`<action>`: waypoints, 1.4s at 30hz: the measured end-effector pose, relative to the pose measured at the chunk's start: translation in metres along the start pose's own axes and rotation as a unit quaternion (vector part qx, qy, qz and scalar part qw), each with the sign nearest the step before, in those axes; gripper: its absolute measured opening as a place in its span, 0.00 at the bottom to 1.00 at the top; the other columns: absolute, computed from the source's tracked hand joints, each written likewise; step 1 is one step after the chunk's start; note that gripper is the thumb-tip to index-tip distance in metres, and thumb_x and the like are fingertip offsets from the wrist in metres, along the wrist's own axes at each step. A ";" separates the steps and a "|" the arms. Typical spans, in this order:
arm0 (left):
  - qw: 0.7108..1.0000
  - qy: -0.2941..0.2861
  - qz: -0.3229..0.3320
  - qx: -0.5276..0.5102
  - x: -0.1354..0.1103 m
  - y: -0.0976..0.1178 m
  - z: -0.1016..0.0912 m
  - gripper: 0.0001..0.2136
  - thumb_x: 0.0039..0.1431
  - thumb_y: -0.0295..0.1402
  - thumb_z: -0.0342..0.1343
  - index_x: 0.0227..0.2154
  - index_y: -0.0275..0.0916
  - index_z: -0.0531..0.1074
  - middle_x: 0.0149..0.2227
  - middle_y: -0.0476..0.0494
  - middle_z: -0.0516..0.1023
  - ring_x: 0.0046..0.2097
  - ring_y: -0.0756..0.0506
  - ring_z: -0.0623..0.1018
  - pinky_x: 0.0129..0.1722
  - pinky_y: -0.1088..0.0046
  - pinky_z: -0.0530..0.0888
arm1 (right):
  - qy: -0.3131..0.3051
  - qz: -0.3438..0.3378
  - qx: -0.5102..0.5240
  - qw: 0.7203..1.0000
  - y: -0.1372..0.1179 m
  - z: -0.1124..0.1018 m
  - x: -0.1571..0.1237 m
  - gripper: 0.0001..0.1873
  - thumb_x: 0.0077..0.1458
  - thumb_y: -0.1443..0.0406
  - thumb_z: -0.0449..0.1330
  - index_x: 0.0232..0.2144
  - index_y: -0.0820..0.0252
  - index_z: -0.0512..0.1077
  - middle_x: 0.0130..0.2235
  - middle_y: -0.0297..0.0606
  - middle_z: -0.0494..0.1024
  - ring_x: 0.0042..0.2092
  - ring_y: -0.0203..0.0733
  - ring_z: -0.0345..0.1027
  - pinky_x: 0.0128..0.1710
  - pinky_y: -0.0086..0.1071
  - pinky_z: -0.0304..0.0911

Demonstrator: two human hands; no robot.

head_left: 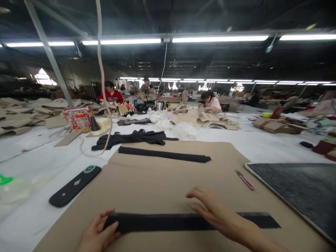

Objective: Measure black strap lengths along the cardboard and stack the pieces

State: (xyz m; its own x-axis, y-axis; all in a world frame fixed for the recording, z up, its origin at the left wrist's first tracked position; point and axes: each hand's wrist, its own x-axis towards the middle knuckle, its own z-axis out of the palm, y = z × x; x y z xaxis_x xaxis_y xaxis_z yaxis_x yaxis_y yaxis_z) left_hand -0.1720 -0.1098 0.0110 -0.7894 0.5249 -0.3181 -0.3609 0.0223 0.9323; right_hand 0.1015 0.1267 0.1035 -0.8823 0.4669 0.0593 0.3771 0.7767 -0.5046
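Observation:
A long black fabric strip [162, 222] lies flat across the near part of a tan cardboard sheet [157, 185]. My left hand [97, 233] grips the strip's left end, thumb on top, fingers curled round it. My right hand [212, 210] rests flat on the strip near its middle, fingers stretched out and pointing left. Farther back on the cardboard lies a second black strip [164, 154]. Beyond the cardboard's far edge sits a pile of black strips [133, 138].
A pink-handled tool [244, 180] lies on the cardboard's right side, beside a dark grey board [299, 190]. A black flat device [75, 185] lies at left on the white table. A hose [102, 70] hangs from above. Other people work at far tables amid cardboard stacks [207, 119].

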 end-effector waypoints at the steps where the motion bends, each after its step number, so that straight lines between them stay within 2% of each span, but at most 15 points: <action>1: 1.000 -0.012 0.021 0.006 -0.005 0.002 0.001 0.31 0.34 0.38 0.71 0.43 0.39 0.65 0.35 0.45 0.80 0.38 0.42 0.80 0.36 0.68 0.78 | -0.023 -0.028 0.034 0.999 -0.025 0.014 0.013 0.17 0.61 0.61 0.50 0.50 0.53 0.68 0.51 0.40 0.70 0.52 0.43 0.63 0.54 0.38 0.57; 3: 0.999 -0.019 0.033 0.026 -0.012 0.004 0.003 0.29 0.40 0.38 0.69 0.45 0.38 0.64 0.37 0.43 0.80 0.39 0.42 0.80 0.38 0.68 0.77 | -0.058 -0.070 0.070 0.993 -0.067 0.043 0.039 0.19 0.62 0.62 0.51 0.54 0.56 0.65 0.54 0.41 0.68 0.55 0.43 0.60 0.58 0.38 0.52; 6: 0.998 -0.007 0.042 0.050 -0.013 0.004 0.002 0.28 0.39 0.39 0.68 0.43 0.36 0.64 0.36 0.42 0.79 0.38 0.41 0.80 0.35 0.67 0.78 | -0.095 -0.123 0.080 0.985 -0.105 0.081 0.070 0.22 0.60 0.62 0.54 0.56 0.60 0.64 0.53 0.44 0.69 0.55 0.45 0.60 0.57 0.40 0.51; 10: 0.992 0.005 0.088 0.093 -0.013 0.003 -0.007 0.25 0.41 0.39 0.66 0.42 0.36 0.66 0.34 0.42 0.79 0.38 0.40 0.79 0.36 0.65 0.77 | -0.108 -0.100 0.084 0.986 -0.123 0.118 0.095 0.14 0.56 0.64 0.58 0.45 0.54 0.71 0.42 0.37 0.76 0.45 0.43 0.66 0.48 0.40 0.54; 13: 0.980 0.048 0.130 0.142 -0.016 0.003 -0.019 0.23 0.43 0.39 0.65 0.42 0.38 0.69 0.41 0.41 0.77 0.44 0.39 0.77 0.47 0.60 0.74 | -0.084 -0.081 0.080 0.990 -0.127 0.137 0.101 0.07 0.52 0.67 0.59 0.36 0.55 0.72 0.37 0.33 0.76 0.43 0.41 0.65 0.45 0.38 0.52; 14: 0.967 0.070 0.166 0.180 -0.018 0.002 -0.024 0.21 0.44 0.39 0.64 0.43 0.40 0.70 0.44 0.41 0.76 0.46 0.39 0.76 0.50 0.58 0.71 | -0.077 -0.083 0.077 0.991 -0.127 0.141 0.102 0.06 0.52 0.67 0.60 0.35 0.55 0.72 0.37 0.33 0.76 0.43 0.41 0.64 0.45 0.38 0.51; 15: 0.942 0.084 0.224 0.235 -0.019 0.000 -0.030 0.19 0.47 0.39 0.62 0.43 0.41 0.71 0.46 0.41 0.75 0.48 0.39 0.75 0.53 0.57 0.69 | -0.071 -0.089 0.074 0.991 -0.127 0.145 0.102 0.06 0.52 0.67 0.60 0.35 0.55 0.71 0.37 0.33 0.75 0.44 0.41 0.64 0.45 0.38 0.50; 16: 0.903 0.080 0.295 0.303 -0.020 -0.002 -0.036 0.16 0.50 0.38 0.60 0.43 0.43 0.72 0.46 0.42 0.75 0.48 0.40 0.74 0.54 0.58 0.69 | -0.067 -0.094 0.071 0.991 -0.127 0.147 0.103 0.06 0.52 0.67 0.60 0.34 0.55 0.71 0.38 0.32 0.75 0.44 0.41 0.64 0.45 0.37 0.50; 17: 0.847 0.056 0.371 0.378 -0.020 -0.005 -0.042 0.14 0.54 0.36 0.57 0.44 0.44 0.72 0.46 0.43 0.75 0.49 0.41 0.74 0.53 0.61 0.70 | -0.064 -0.097 0.068 0.991 -0.127 0.149 0.104 0.06 0.51 0.67 0.60 0.34 0.55 0.71 0.38 0.32 0.75 0.44 0.41 0.63 0.45 0.37 0.49; 19: 0.712 -0.017 0.491 0.501 -0.021 -0.011 -0.052 0.14 0.58 0.30 0.51 0.47 0.44 0.71 0.46 0.44 0.76 0.49 0.45 0.74 0.51 0.68 0.72 | -0.068 -0.102 0.061 0.991 -0.129 0.152 0.107 0.06 0.51 0.67 0.61 0.34 0.55 0.70 0.38 0.32 0.74 0.44 0.41 0.63 0.44 0.37 0.49; 21: 0.624 -0.067 0.538 0.563 -0.021 -0.017 -0.059 0.18 0.59 0.25 0.48 0.52 0.42 0.68 0.48 0.44 0.76 0.50 0.47 0.74 0.51 0.73 0.71 | -0.079 -0.105 0.051 0.990 -0.131 0.152 0.111 0.06 0.51 0.66 0.61 0.35 0.55 0.70 0.38 0.32 0.74 0.44 0.41 0.63 0.44 0.37 0.50; 23: 0.580 -0.071 0.553 0.593 -0.021 -0.020 -0.061 0.20 0.59 0.24 0.47 0.54 0.39 0.66 0.50 0.42 0.75 0.52 0.47 0.73 0.53 0.74 0.70 | -0.095 -0.116 0.042 0.988 -0.135 0.151 0.116 0.06 0.52 0.67 0.60 0.35 0.56 0.70 0.38 0.33 0.74 0.44 0.42 0.62 0.43 0.36 0.50; 27: 0.559 -0.066 0.549 0.617 -0.023 -0.019 -0.060 0.20 0.59 0.25 0.47 0.55 0.37 0.65 0.51 0.41 0.74 0.54 0.46 0.72 0.55 0.72 0.68 | -0.120 -0.141 0.041 0.982 -0.141 0.151 0.123 0.07 0.53 0.70 0.56 0.36 0.56 0.70 0.39 0.33 0.74 0.43 0.40 0.63 0.43 0.35 0.51; 33: 0.560 -0.037 0.552 0.617 -0.024 -0.009 -0.065 0.18 0.59 0.30 0.52 0.53 0.37 0.67 0.52 0.42 0.74 0.54 0.45 0.72 0.56 0.72 0.67 | -0.095 -0.158 0.058 0.981 -0.138 0.156 0.121 0.05 0.55 0.69 0.57 0.35 0.57 0.70 0.39 0.34 0.73 0.43 0.39 0.62 0.44 0.34 0.51; 42: 0.526 -0.067 0.572 0.626 -0.017 0.004 -0.077 0.19 0.58 0.32 0.53 0.53 0.40 0.68 0.52 0.44 0.75 0.52 0.45 0.74 0.54 0.73 0.67 | -0.098 -0.162 0.039 0.981 -0.143 0.154 0.118 0.08 0.56 0.69 0.56 0.40 0.57 0.69 0.42 0.36 0.72 0.46 0.41 0.61 0.48 0.35 0.54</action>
State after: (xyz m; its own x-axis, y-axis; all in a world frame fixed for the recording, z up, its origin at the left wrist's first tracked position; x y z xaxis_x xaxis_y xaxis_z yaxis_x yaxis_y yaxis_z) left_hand -0.1981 -0.1838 0.0071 -0.0628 0.8575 0.5106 0.9879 0.1260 -0.0901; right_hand -0.0999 0.0058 0.0504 -0.9924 0.1049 0.0641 0.0524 0.8322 -0.5519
